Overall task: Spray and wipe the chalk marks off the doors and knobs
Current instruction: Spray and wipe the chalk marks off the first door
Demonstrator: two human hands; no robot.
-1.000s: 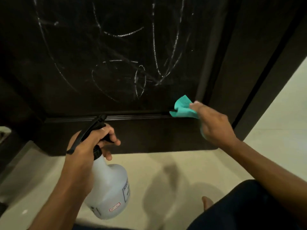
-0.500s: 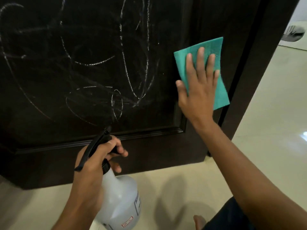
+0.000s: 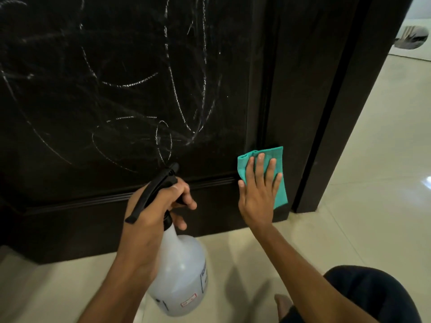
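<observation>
Chalk marks (image 3: 163, 94) partly smeared, right hand (image 3: 257, 197) fingers spread on cloth (image 3: 278, 183), left hand (image 3: 151, 213) gripping spray bottle (image 3: 182, 276)

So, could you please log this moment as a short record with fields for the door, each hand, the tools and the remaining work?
door: dark door, white chalk marks across its panel
left hand: left hand grips the spray bottle at its black trigger head, nozzle toward the door
right hand: right hand presses the teal cloth flat, fingers straight, on the door's lower right edge
floor: pale tiled floor
remaining: chalk marks on the panel not yet wiped; no knob in view
</observation>
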